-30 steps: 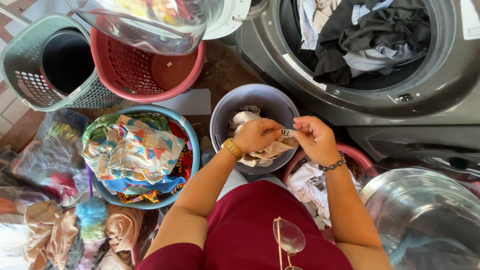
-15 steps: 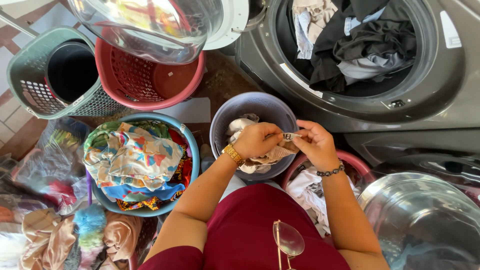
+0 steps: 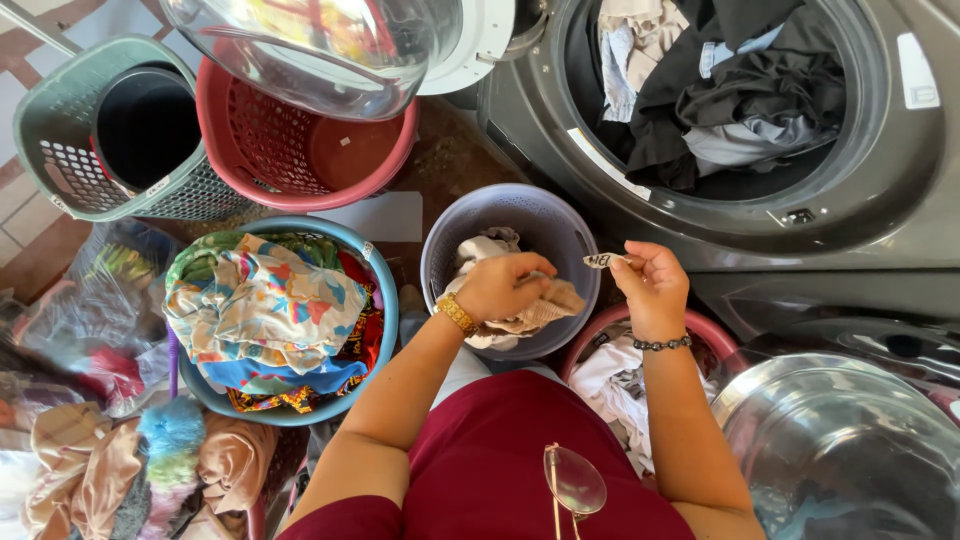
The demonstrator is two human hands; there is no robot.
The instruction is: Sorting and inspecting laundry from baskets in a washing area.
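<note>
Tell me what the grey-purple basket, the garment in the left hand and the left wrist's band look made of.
Grey-purple basket: moulded plastic, matte, perforated wall. Beige garment: soft woven cloth, crumpled into folds in the left hand. Wristband: probably gold-toned metal, shiny and linked.

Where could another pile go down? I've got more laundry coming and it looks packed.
Free: the red basket looks empty, and a bare floor strip lies between it, the blue basket and the lilac basket. Crowded: the blue basket is heaped, the left hand presses cloth into the lilac one, and the washer drum holds clothes.

Left hand (image 3: 497, 287) grips beige garment (image 3: 548, 305) over lilac basket (image 3: 520, 215); right hand (image 3: 655, 283) pinches small tag (image 3: 601, 260).
</note>
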